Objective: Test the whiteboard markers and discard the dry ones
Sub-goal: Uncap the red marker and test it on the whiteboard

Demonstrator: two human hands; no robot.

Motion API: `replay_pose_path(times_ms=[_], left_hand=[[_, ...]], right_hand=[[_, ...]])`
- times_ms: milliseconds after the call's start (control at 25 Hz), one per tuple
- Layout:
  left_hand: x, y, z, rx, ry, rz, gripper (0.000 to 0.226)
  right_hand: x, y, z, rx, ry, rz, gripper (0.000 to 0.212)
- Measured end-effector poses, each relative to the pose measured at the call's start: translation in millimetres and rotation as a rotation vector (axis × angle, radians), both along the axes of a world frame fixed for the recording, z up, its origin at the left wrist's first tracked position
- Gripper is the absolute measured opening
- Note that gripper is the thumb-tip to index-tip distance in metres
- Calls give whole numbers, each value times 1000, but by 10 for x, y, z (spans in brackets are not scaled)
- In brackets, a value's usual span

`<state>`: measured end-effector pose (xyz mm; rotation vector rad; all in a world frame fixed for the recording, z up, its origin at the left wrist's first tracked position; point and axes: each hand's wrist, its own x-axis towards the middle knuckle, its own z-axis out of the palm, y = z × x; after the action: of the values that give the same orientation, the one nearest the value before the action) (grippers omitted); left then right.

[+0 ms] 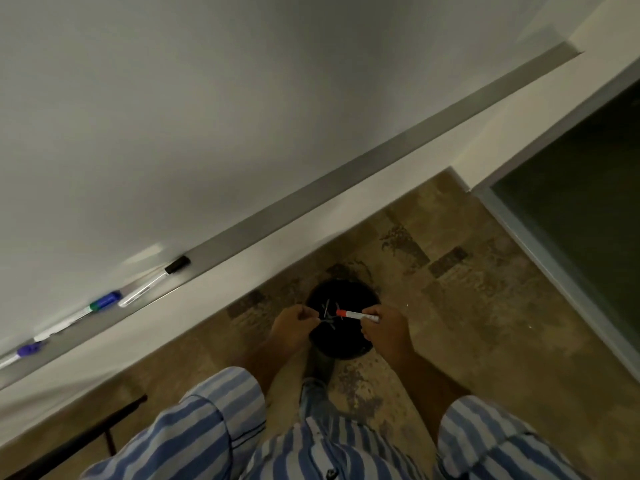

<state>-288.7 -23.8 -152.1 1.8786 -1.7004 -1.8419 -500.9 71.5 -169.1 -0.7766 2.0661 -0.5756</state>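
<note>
i'm looking down over a black bin (341, 322) on the brown tiled floor (450, 306), and both of my hands are held above its mouth. my right hand (386, 329) has its fingers curled round the rear end of a white marker with a red cap (356, 315), which lies about level and points left, cap end out over the middle of the bin. my left hand (292, 327) is curled too, thumb and fingers pinched near something thin and pale at its fingertips, but it is too small and blurred for me to say what it is or whether the hand really has it. a few pale sticks show inside the bin, too dim to name. off to my left the whiteboard (173, 116) fills the upper part of the view, and along its grey tray (277, 216) lie more markers: one with a black cap (152, 280) farthest right, a blue-capped one (104, 301) just beside it, then a white barrel (59, 327), and a purple-capped one (24, 351) at the far left. my blue and white striped sleeves (207, 420) crowd the bottom edge, and a dark glass panel (571, 209) stands at the right.
</note>
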Motion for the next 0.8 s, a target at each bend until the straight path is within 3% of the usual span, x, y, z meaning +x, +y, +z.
replay_pose_path(times_ms=[400, 600, 800], left_hand=[[-42, 17, -64, 64, 20, 84, 13], [23, 70, 43, 92, 60, 76, 8], [294, 68, 362, 2, 32, 153, 9]], right_hand=[[-82, -161, 82, 15, 101, 69, 30], [63, -207, 180, -25, 49, 104, 21], [341, -329, 352, -100, -14, 211, 8]])
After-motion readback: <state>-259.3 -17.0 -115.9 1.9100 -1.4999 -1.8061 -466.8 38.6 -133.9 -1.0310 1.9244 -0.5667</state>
